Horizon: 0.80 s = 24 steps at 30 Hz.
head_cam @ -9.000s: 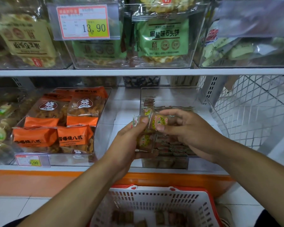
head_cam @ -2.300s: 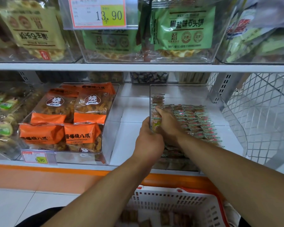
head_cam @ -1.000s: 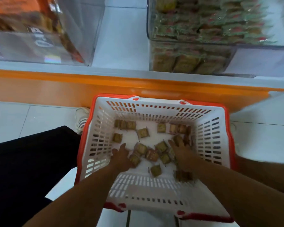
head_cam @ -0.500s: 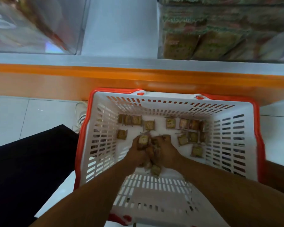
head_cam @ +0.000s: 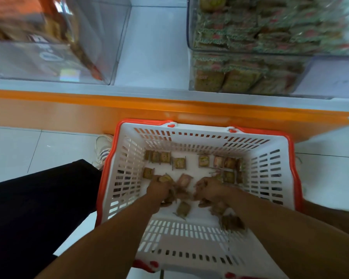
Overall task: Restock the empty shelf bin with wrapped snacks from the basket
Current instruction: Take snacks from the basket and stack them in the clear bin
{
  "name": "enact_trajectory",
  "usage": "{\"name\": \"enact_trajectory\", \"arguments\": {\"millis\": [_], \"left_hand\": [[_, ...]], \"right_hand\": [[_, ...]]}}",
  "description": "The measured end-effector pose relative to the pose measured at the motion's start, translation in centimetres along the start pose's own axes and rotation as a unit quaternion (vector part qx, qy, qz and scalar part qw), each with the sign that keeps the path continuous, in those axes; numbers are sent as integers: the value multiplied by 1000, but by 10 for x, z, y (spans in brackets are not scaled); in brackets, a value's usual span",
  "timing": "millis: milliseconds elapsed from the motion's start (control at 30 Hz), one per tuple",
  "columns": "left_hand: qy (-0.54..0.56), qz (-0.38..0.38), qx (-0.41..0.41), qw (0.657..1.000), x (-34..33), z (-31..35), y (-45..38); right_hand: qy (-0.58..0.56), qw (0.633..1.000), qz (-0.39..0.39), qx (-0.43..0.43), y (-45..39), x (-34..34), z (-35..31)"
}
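Observation:
A white basket [head_cam: 270, 170] with a red rim stands on the floor below the shelf. Several small wrapped snacks [head_cam: 179, 163] lie scattered on its bottom. Both hands are down inside it. My left hand [head_cam: 159, 190] has its fingers curled round a few wrapped snacks. My right hand [head_cam: 210, 189] is curled over other snacks beside it; what it grips is partly hidden. The clear shelf bin [head_cam: 330, 77] at the upper right holds rows of the same snacks.
A second clear bin [head_cam: 101, 41] with orange packets stands at the upper left, a bare strip of white shelf [head_cam: 153, 47] between the two. An orange shelf front [head_cam: 89, 111] runs above the basket. My dark trouser leg [head_cam: 38, 208] and shoe [head_cam: 102, 148] are left of the basket.
Over nine seconds my hands left the shelf bin and went down into the basket. In the last half second they drew slightly apart, still gathering snacks; the camera tilted up a little.

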State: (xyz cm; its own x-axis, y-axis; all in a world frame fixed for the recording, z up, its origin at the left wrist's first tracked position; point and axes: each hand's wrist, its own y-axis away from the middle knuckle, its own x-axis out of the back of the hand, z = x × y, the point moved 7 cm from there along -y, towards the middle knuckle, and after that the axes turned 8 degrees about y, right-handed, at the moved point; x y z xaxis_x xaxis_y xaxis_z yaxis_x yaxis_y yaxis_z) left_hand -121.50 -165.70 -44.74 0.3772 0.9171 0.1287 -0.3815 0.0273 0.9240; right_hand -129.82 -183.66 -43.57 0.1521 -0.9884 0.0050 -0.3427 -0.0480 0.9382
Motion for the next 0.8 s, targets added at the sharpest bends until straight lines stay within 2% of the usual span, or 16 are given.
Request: {"name": "enact_trajectory", "arguments": {"millis": [67, 133, 267, 400, 500, 633, 800], "left_hand": [[-86, 21, -43, 995, 11, 12, 4], [-137, -9, -71, 988, 12, 29, 14], [-126, -183, -41, 974, -13, 76, 71], [-52, -322, -35, 945, -31, 139, 146], [-21, -417, -70, 906, -36, 185, 214], [2, -404, -195, 894, -32, 240, 281], [30, -359, -319, 877, -21, 270, 327]], "right_hand": [[32, 999, 37, 4, 17, 8, -7], [104, 994, 21, 23, 40, 14, -26], [105, 986, -91, 90, 115, 10, -88], [126, 969, -45, 208, 213, 28, -148], [101, 956, -6, 277, 284, 45, -178], [-37, 931, -17, 363, 353, 55, -206], [-144, 910, -53, 385, 369, 54, -224]]}}
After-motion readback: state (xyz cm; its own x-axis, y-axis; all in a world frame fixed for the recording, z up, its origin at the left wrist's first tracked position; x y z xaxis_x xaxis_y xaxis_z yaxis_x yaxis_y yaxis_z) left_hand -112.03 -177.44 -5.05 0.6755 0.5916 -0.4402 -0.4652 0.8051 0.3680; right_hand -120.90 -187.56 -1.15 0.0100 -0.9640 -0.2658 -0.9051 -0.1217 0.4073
